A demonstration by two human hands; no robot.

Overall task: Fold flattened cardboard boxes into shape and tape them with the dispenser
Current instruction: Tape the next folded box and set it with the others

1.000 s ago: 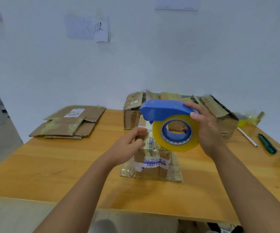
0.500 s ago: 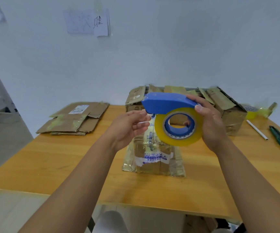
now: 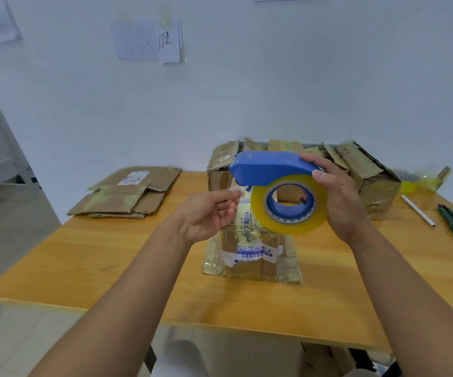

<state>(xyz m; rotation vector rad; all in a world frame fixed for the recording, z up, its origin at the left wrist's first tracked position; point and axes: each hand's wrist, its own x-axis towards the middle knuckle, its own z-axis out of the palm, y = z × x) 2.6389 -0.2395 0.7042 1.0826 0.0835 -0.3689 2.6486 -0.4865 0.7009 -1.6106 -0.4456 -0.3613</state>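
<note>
Holding the dispenser point(image 3: 273, 170) up in your right hand point(image 3: 339, 197), you have its fingers wrapped over the blue housing and the thumb against the yellow tape roll point(image 3: 288, 208). Your left hand point(image 3: 209, 213) sits just beside the cutter end, fingertips brought together as if pinching the loose tape end, though the tape there is too clear to confirm. The taped box point(image 3: 252, 257) stands on the table point(image 3: 111, 262) directly below both hands. Draw the end out straight and level, keeping it from folding onto itself, then bring it down over the box's top seam. Beyond your left hand lies the stack of flattened boxes point(image 3: 127, 194); behind your right hand stand the finished boxes point(image 3: 366, 175).
</note>
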